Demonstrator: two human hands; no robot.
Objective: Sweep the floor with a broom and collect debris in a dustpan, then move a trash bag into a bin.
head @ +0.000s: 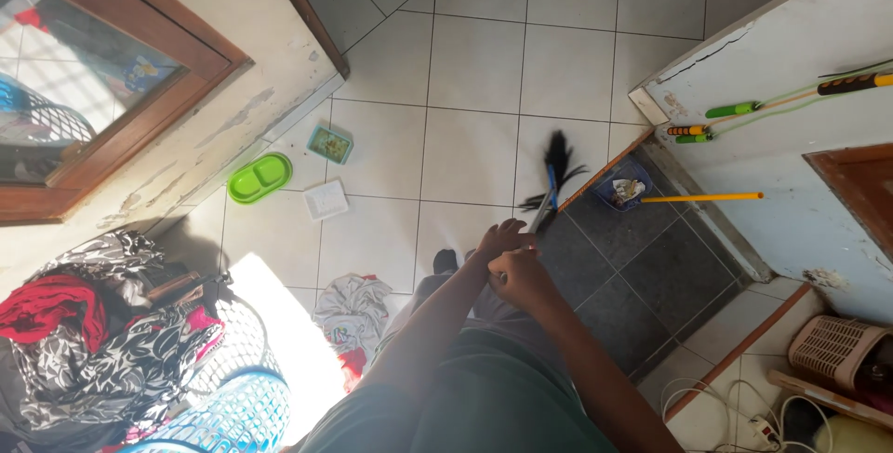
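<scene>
Red and patterned clothes (88, 337) fill the blue mesh basket (233, 411) at far left; a green bowl (259, 177) lies on white tiles (474, 62) by the wall. At centre the left hand (499, 239) and right hand (517, 278) are closed together around a broom handle (540, 219), its black bristles (556, 166) blurred on the floor just beyond. A yellow-handled dustpan (625, 192) rests farther right.

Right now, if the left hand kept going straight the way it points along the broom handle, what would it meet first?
Probably the broom's black bristles on the white floor tiles; the left hand grips the handle just below them. Depth is unclear.
</scene>
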